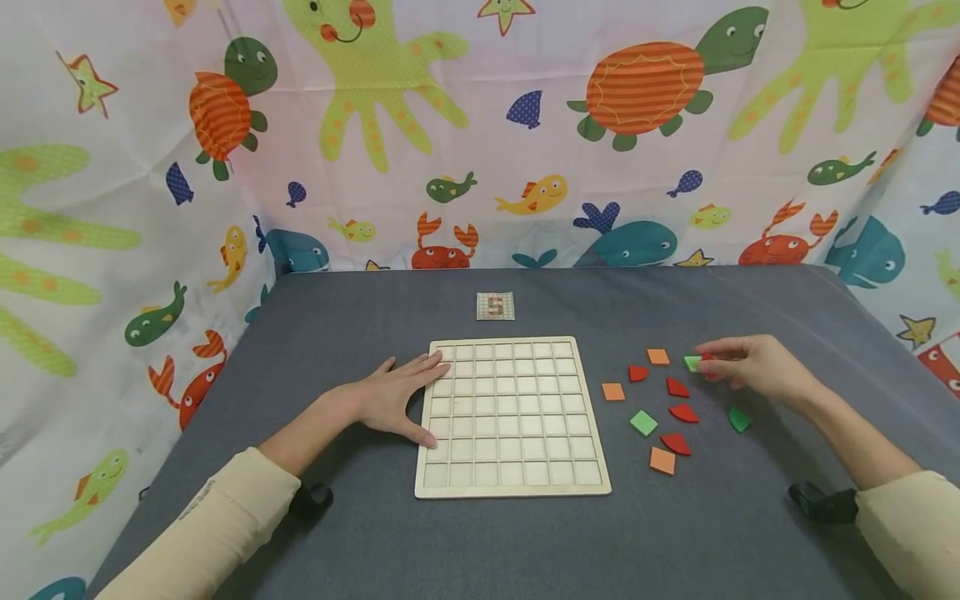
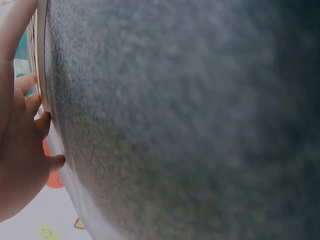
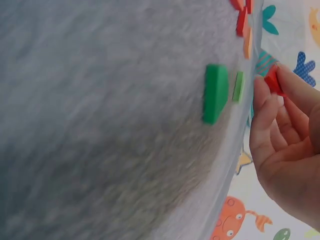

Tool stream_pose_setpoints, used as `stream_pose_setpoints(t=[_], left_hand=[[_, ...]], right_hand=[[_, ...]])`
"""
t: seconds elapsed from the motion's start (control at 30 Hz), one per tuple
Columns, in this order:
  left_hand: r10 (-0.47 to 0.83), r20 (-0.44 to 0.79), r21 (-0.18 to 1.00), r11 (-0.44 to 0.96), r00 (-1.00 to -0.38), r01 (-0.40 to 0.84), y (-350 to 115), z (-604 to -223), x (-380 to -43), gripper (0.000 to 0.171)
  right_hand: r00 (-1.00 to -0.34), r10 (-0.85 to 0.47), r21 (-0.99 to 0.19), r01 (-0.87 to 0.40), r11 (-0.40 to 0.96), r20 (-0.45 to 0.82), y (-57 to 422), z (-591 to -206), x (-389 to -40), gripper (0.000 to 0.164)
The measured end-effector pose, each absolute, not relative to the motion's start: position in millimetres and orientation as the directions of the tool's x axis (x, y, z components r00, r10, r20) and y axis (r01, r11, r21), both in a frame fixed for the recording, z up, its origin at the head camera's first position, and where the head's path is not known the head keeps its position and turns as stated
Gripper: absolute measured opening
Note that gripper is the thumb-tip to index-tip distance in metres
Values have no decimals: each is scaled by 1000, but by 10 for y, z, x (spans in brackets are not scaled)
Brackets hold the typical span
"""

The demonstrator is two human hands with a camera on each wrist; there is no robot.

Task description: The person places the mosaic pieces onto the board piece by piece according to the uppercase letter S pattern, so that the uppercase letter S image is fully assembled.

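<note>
A square wooden grid board (image 1: 504, 427) lies on the grey table. My left hand (image 1: 397, 396) rests on its left edge, thumb and fingers spread apart. To the right of the board, my right hand (image 1: 757, 367) pinches a small red tile (image 3: 273, 81) between thumb and fingertips, just over a light green tile (image 1: 692, 363). Around it lie several red quarter-round tiles (image 1: 683, 412), orange square tiles (image 1: 662, 461), another light green square (image 1: 643, 422) and a dark green tile (image 1: 738, 419). The grid squares of the board hold no tiles.
Behind the board lies a small pattern card (image 1: 495, 306) with a coloured figure on a grid. A curtain (image 1: 487, 200) printed with sea animals hangs along the back and sides of the table (image 1: 360, 533).
</note>
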State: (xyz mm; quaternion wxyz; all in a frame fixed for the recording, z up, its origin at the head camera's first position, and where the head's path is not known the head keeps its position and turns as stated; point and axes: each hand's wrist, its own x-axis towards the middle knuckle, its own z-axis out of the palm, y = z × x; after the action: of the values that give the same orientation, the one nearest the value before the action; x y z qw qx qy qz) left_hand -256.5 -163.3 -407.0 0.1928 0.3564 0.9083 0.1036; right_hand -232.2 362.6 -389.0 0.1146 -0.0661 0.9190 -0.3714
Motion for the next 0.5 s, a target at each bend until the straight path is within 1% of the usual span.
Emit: stream_pose_setpoints(t=[0.2,0.43,0.5], left_hand=[[695,-281,322,718,-661,618,-1580,-4086,-2587,114],[692,-282,321,721,-664,615,-1582,-4109,-2592,113],[693,-282,321,720,-664,615,-1584,-4110,-2589,113]], right_hand=[[-949,-258,-761,-33,648,-179,3490,-3873,-2384,53],[-948,-262,-748,-42,663,-179,3315,-3839,-2464,54],[-946,-264,-767,-27,642,-187,3253,-3825,-2486,51]])
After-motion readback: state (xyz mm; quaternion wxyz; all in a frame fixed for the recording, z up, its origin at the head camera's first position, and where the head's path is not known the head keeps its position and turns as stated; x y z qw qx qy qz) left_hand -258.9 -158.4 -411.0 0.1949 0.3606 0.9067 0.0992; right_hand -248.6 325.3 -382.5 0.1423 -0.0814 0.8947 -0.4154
